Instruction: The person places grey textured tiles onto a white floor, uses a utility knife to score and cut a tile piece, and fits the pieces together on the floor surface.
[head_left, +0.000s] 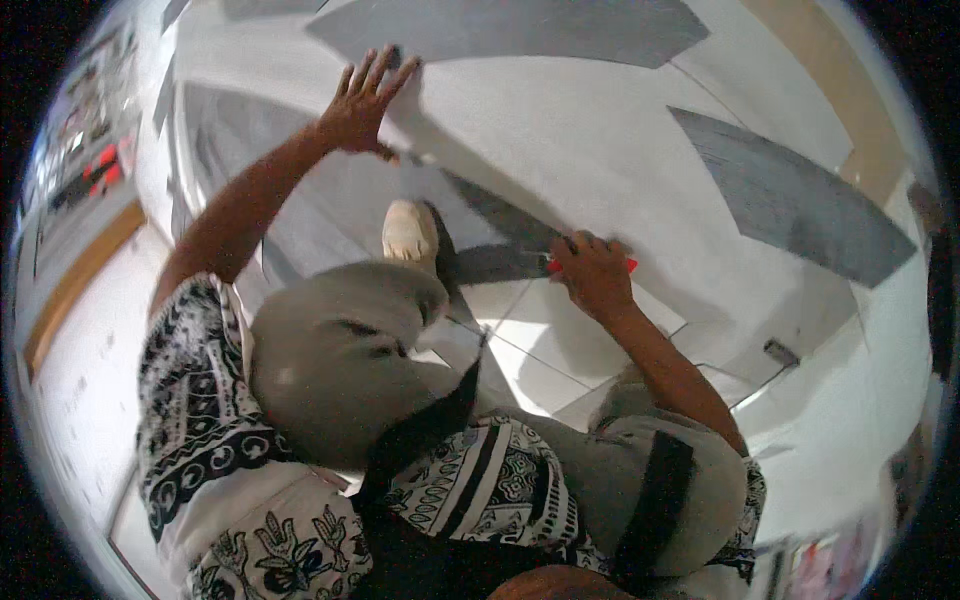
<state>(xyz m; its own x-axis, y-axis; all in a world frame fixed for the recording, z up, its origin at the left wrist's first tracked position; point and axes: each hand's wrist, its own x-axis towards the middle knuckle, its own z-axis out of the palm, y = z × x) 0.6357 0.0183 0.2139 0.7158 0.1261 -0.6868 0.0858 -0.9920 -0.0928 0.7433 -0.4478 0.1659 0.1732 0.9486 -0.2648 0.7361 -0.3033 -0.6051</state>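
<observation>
My left hand [362, 110], eleven o'clock: spread, empty. My right hand [596, 272], near three: grasping a slim red plastic-looking tool [632, 265]; I'd steer slowly.

Left of the cream shoe [408, 232], the grey sheet [320, 205] is looking smooth and matt, while right of it the grey panel [795, 200] is showing streaked matt grain, the red tool handle [632, 265] is looking plastic, and the white floor tiles [525, 368] are gleaming glossily.
</observation>
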